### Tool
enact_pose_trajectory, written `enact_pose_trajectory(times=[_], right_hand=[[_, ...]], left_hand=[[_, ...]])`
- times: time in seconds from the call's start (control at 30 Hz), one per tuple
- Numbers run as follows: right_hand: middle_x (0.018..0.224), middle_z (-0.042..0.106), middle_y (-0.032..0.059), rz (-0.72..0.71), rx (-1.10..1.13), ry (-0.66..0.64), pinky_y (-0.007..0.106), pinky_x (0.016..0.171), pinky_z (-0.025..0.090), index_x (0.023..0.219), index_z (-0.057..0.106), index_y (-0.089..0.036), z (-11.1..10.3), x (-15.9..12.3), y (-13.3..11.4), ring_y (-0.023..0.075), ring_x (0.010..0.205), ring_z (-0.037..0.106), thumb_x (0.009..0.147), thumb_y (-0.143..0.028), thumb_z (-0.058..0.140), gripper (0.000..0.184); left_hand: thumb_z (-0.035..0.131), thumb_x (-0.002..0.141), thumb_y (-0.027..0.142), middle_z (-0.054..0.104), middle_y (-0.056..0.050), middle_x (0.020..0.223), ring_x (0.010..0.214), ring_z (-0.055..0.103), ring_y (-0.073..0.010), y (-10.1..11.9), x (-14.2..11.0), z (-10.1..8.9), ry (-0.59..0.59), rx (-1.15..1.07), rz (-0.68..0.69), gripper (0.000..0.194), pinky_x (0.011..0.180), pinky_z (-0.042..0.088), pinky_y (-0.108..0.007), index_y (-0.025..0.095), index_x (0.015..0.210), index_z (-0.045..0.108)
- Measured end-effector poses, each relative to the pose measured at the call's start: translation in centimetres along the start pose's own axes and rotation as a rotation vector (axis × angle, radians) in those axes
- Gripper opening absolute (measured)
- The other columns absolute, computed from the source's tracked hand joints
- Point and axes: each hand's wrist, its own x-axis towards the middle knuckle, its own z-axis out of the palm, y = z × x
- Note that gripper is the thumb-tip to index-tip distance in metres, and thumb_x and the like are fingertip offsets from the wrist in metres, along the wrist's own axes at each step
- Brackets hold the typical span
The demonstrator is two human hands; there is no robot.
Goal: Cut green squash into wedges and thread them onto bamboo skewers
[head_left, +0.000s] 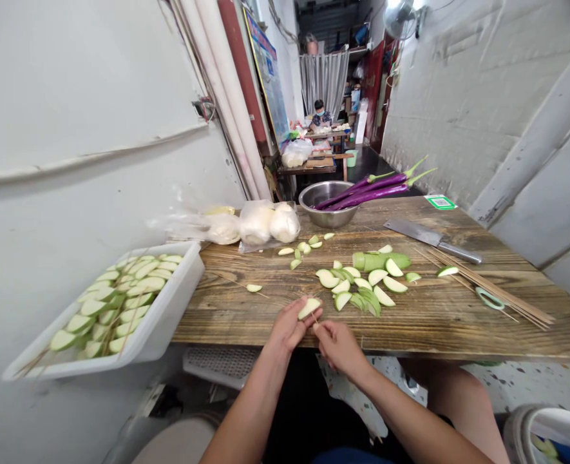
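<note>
Green-edged slice in L hand's grip, over table nr front edge, prob. steadied vs thin stick R hand's pinching; cut pcs close, handy

One metal bowl; its purple eggplants show three green stems. Left of the bowl: one white tray, two round white vegetables. To its right: one cleaver, one QR-code card, one pale green ring. On its near side: one green gourd piece, one left hand, one right hand, one held slice. Heaped slices and bundled sticks overlap too much to count.
</note>
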Motion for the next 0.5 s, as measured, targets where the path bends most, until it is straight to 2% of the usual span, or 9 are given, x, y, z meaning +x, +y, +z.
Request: enact_pose_trajectory(times=[0.1, 0.23, 0.33, 0.5], right_hand=[[0.041, 0.046, -0.0046, -0.084, -0.178, 0.002, 0.019, 0.04, 0.028, 0.07, 0.059, -0.016, -1.2, -2.2, 0.1, 0.0094, 0.035, 0.042, 0.085, -0.028, 0.035, 0.031], [0.057, 0.06, 0.0015, -0.178, -0.342, 0.048, 0.021, 0.051, 0.035, 0.077, 0.062, -0.016, -2.2, -4.4, 0.0, 0.0129, 0.052, 0.053, 0.086, -0.023, 0.033, 0.032], [0.067, 0.064, 0.0038, -0.195, -0.368, 0.071, 0.023, 0.057, 0.038, 0.078, 0.063, -0.015, -2.1, -4.6, -0.1, 0.0142, 0.06, 0.057, 0.086, -0.021, 0.032, 0.032], [0.066, 0.063, 0.0026, -0.205, -0.358, 0.102, 0.021, 0.056, 0.037, 0.075, 0.063, -0.015, -1.4, -3.5, -0.1, 0.013, 0.059, 0.056, 0.085, -0.017, 0.034, 0.03]], left_hand=[[0.056, 0.077, 0.011, 0.067, -0.014, 0.083, 0.083, 0.063, -0.0212, 0.0, -0.1, 0.0, 0.019, -0.021, 0.033, 0.008, 0.08, 0.051, -0.037, 0.006, 0.08, 0.061], [0.056, 0.077, 0.011, 0.067, -0.014, 0.083, 0.082, 0.064, -0.0208, 0.0, -0.2, 0.1, 0.028, 0.007, 0.045, 0.008, 0.082, 0.051, -0.037, 0.005, 0.08, 0.061], [0.055, 0.078, 0.011, 0.067, -0.014, 0.084, 0.082, 0.064, -0.0206, -0.1, -0.2, 0.1, 0.027, 0.033, 0.026, 0.009, 0.082, 0.052, -0.037, 0.005, 0.081, 0.061], [0.054, 0.078, 0.011, 0.067, -0.015, 0.084, 0.084, 0.064, -0.0212, 0.0, -0.3, 0.0, 0.015, 0.062, -0.023, 0.009, 0.082, 0.052, -0.038, 0.006, 0.08, 0.061]])
